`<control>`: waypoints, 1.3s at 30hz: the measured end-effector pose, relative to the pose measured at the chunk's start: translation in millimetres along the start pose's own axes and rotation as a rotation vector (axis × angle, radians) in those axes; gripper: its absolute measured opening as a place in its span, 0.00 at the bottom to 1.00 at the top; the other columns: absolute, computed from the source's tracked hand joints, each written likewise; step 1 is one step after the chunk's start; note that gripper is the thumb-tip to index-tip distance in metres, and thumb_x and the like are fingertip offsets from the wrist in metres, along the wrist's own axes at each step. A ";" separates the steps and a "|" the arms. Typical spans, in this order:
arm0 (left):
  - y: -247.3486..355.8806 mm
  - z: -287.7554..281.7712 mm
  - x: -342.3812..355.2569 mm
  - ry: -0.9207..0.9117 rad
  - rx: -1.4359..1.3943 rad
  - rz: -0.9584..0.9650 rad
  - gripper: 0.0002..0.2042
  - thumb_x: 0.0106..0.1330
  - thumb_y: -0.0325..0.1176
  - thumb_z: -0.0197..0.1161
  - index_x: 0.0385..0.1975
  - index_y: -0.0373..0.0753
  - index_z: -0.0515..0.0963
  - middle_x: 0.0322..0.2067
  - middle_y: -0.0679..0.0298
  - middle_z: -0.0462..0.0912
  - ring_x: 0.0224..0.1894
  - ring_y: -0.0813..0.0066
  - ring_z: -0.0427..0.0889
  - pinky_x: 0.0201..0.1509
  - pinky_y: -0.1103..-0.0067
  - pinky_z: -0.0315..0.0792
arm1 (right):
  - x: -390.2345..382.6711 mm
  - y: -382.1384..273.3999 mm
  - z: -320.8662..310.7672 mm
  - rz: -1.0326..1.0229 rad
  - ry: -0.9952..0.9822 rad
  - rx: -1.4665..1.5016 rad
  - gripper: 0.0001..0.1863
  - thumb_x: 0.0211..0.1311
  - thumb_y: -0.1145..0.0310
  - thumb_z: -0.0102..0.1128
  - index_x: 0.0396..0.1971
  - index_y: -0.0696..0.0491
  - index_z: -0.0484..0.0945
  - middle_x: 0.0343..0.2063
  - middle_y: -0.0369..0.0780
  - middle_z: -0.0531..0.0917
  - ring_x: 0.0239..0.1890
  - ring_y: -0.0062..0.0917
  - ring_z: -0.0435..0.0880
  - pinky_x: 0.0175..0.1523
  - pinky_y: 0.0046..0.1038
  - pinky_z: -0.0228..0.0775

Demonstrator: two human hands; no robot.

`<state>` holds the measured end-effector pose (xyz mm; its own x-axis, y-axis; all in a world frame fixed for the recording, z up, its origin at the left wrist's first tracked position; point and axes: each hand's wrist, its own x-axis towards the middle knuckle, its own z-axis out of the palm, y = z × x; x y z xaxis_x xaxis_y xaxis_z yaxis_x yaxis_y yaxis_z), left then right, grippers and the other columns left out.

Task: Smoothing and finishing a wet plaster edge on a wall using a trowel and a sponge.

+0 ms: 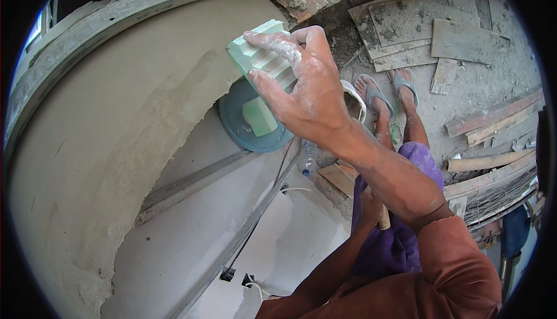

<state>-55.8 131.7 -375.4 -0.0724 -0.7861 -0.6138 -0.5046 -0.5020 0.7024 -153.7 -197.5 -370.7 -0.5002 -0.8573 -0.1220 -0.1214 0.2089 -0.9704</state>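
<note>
The hands are apart: the right hand [316,89], raised, grips a ridged pale green block [271,60] between thumb and fingers, while the left hand [369,207], low by the purple shorts [394,246], closes round a wooden handle [384,219]. The block's long axis is partly covered. Grey plaster [110,104] spreads left of it, nearer the right hand; contact cannot be told. Beyond and below the block sits a blue tub [231,124].

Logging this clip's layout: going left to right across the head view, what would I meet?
Grey plaster coat (by its bulk) → ribbed mint-green block held by the right hand → clear plastic bottle → left hand → wooden handle it holds → tan tube.
</note>
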 end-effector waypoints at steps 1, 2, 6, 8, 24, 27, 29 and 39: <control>7.1 0.5 2.4 -0.001 0.003 -0.003 0.11 0.73 0.37 0.57 0.39 0.33 0.76 0.21 0.65 0.78 0.18 0.78 0.76 0.21 0.80 0.70 | 1.1 9.8 3.2 0.005 0.001 0.001 0.23 0.53 0.69 0.68 0.52 0.48 0.81 0.38 0.44 0.71 0.41 0.34 0.73 0.48 0.33 0.68; 15.3 0.7 4.6 -0.029 -0.237 -0.184 0.11 0.73 0.37 0.57 0.38 0.34 0.76 0.19 0.66 0.76 0.16 0.79 0.74 0.19 0.80 0.68 | 2.7 18.2 4.5 0.025 0.001 -0.033 0.23 0.54 0.67 0.68 0.52 0.48 0.81 0.38 0.44 0.70 0.42 0.35 0.72 0.49 0.33 0.68; 16.6 0.6 3.5 -0.116 -0.575 -0.634 0.10 0.74 0.36 0.56 0.36 0.35 0.74 0.17 0.67 0.72 0.14 0.81 0.71 0.16 0.82 0.67 | 12.8 48.6 13.4 0.041 0.021 -0.152 0.22 0.55 0.63 0.67 0.53 0.46 0.81 0.37 0.44 0.70 0.43 0.36 0.71 0.50 0.34 0.66; 10.0 -1.3 3.2 -0.152 -0.566 -0.639 0.09 0.74 0.33 0.52 0.37 0.34 0.73 0.18 0.66 0.73 0.14 0.81 0.71 0.16 0.82 0.67 | 19.5 65.2 18.9 0.029 0.025 -0.195 0.22 0.56 0.63 0.66 0.53 0.45 0.81 0.36 0.45 0.70 0.44 0.36 0.71 0.51 0.34 0.66; 7.0 3.0 -0.8 -0.163 -0.529 -0.657 0.08 0.74 0.30 0.50 0.40 0.32 0.73 0.20 0.63 0.75 0.15 0.79 0.73 0.17 0.81 0.68 | 15.4 74.8 12.0 0.184 -0.130 0.059 0.25 0.59 0.59 0.64 0.58 0.44 0.78 0.41 0.47 0.73 0.47 0.39 0.74 0.56 0.34 0.66; 7.4 9.9 -2.7 -0.162 -0.579 -0.669 0.08 0.74 0.30 0.50 0.41 0.31 0.73 0.20 0.63 0.75 0.15 0.79 0.73 0.17 0.81 0.69 | 35.1 100.1 15.2 0.193 -0.101 0.009 0.25 0.58 0.58 0.64 0.57 0.44 0.79 0.38 0.49 0.72 0.45 0.40 0.72 0.54 0.36 0.66; 10.0 9.5 0.1 -0.162 -0.571 -0.691 0.08 0.74 0.31 0.50 0.40 0.32 0.72 0.20 0.63 0.75 0.15 0.80 0.73 0.17 0.82 0.69 | 44.4 111.0 14.6 0.140 -0.106 -0.157 0.24 0.58 0.59 0.64 0.56 0.44 0.80 0.39 0.50 0.72 0.46 0.42 0.73 0.55 0.37 0.67; 3.9 10.4 -3.3 -0.226 -0.559 -0.683 0.11 0.76 0.36 0.51 0.44 0.32 0.71 0.22 0.65 0.75 0.17 0.80 0.74 0.18 0.82 0.70 | 32.1 104.8 7.0 0.048 -0.080 -0.149 0.24 0.59 0.59 0.66 0.58 0.40 0.79 0.43 0.47 0.72 0.48 0.38 0.74 0.56 0.34 0.67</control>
<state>-66.5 136.1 -374.4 -0.1074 -0.1939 -0.9751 -0.0137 -0.9804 0.1965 -176.5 -206.4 -477.7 -0.4397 -0.8780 -0.1894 -0.2274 0.3128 -0.9222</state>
